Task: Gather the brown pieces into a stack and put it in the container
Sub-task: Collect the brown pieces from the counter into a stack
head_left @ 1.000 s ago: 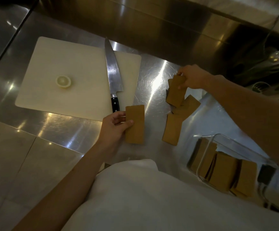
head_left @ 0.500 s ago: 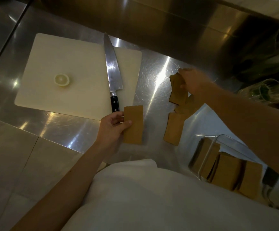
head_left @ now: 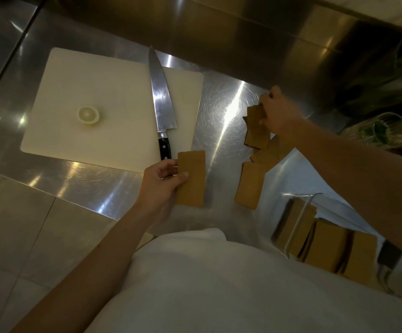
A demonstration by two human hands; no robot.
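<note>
- Left hand [head_left: 161, 181] pinching one brown piece [head_left: 191, 179] near the bench's front edge.
- Right hand [head_left: 279, 114] gripping loose brown pieces [head_left: 255, 131]; uneven edges, likely to slip and scatter.

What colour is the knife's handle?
Black, with small silver rivets; the knife handle shows best in the head view.

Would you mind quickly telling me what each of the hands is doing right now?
Left hand: closed on a brown piece at its left edge.
Right hand: closed on the brown pieces farthest from the person.
</note>
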